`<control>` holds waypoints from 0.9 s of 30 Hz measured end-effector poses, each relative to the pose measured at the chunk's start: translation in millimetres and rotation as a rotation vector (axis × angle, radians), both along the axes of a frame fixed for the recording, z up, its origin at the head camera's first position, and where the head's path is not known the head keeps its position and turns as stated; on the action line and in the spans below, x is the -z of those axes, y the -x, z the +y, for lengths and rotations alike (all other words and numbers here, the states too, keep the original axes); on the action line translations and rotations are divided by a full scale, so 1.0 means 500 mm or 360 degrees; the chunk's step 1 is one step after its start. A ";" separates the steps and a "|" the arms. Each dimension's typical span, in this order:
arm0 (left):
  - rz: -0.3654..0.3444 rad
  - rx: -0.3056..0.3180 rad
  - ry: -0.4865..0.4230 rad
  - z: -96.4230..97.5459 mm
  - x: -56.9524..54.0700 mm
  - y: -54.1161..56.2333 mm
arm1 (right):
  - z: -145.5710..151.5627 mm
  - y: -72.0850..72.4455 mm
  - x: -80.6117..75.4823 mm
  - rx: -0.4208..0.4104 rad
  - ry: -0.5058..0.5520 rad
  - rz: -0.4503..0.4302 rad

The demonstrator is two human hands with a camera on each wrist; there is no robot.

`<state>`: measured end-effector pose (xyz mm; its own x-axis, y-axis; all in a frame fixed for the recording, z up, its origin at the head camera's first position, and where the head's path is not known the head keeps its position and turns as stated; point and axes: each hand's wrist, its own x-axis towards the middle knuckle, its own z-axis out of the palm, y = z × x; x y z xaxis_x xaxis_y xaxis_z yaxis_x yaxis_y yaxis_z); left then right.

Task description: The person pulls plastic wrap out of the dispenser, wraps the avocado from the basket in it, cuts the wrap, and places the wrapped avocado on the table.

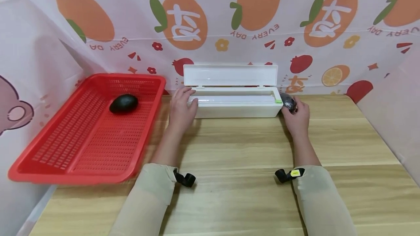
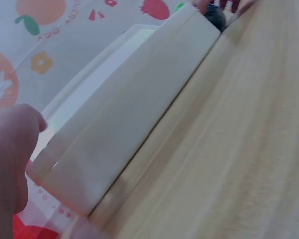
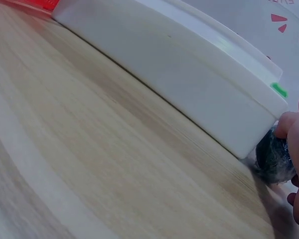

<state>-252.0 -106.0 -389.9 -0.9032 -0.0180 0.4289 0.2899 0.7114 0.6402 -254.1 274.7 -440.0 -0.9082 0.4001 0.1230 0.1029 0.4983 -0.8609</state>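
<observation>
A white cling film box [image 1: 236, 110] stands at the back of the table with its lid [image 1: 230, 75] raised and a pale roll [image 1: 229, 99] inside. At its left end is my left hand [image 1: 181, 108], thumb and fingers loosely spread at the rim. Beyond the right end, my right hand [image 1: 298, 117] holds a dark avocado [image 1: 288, 102] with shiny clear film around it, low beside the box. The right wrist view shows this wrapped avocado [image 3: 274, 158] close to the box corner, partly hidden by the fingers.
A red plastic basket [image 1: 144, 156] stands at the left, with another dark avocado [image 1: 124, 103] in it. A small green piece [image 1: 278, 101] sits on the box's right rim. Behind the wooden table [image 1: 236, 192] hangs a fruit-print curtain [image 1: 220, 21].
</observation>
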 end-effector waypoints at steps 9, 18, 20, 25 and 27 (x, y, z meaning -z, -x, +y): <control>-0.0362 0.0164 0.0041 -0.029 0.000 0.018 | -0.004 0.003 -0.003 -0.0035 0.0067 -0.0036; -0.0365 0.0199 0.0102 -0.022 -0.002 0.013 | -0.005 -0.001 -0.005 -0.0068 0.0103 -0.0017; -0.0361 0.0192 0.0107 -0.021 -0.003 0.013 | -0.007 -0.002 -0.009 -0.0066 0.0087 0.0009; -0.0410 0.0171 0.0117 -0.020 -0.010 0.016 | -0.015 -0.005 -0.022 -0.0088 -0.0004 0.0206; -0.0457 0.0162 0.0129 -0.019 -0.015 0.018 | -0.018 -0.003 -0.027 -0.0176 -0.0111 0.0341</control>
